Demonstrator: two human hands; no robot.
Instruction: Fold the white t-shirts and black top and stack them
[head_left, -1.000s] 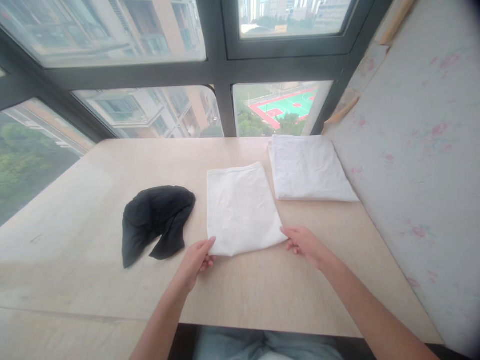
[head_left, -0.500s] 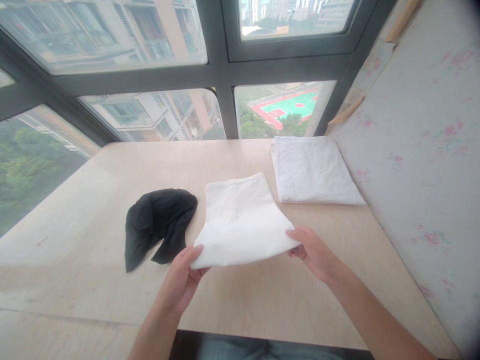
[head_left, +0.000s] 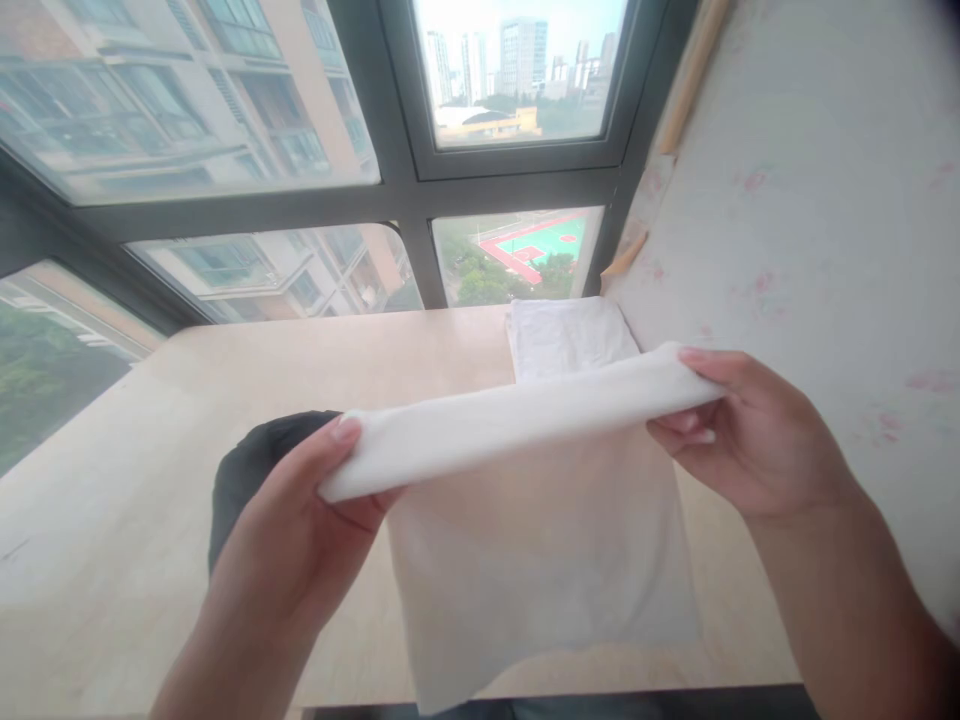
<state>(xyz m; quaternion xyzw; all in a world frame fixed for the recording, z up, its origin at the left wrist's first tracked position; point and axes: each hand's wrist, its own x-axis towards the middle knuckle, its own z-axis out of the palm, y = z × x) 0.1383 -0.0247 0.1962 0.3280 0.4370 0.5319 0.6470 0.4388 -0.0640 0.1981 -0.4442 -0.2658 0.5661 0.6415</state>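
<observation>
A white cloth (head_left: 525, 425) is stretched between my two hands, raised above the wooden surface. Its upper edge is pulled taut, and the rest hangs down toward me, the lower end reaching the surface's front edge. At the left end of that edge, my left hand (head_left: 300, 510) pinches the fabric with the thumb on top. My right hand (head_left: 757, 430) grips the other end, slightly higher, with the fingers curled beneath. Partly covered by my left hand, a crumpled black cloth (head_left: 247, 470) lies on the surface.
A folded white cloth (head_left: 566, 335) rests at the back right of the pale wooden surface (head_left: 360, 360), partly hidden by the held cloth. Dark-framed windows (head_left: 416, 195) rise behind. The flower-patterned wall (head_left: 810, 250) bounds the right side.
Both hands have risen and spread farther apart, lifting the white cloth off the surface; it now hangs down toward me. The camera has tilted up, and the black cloth is more covered.
</observation>
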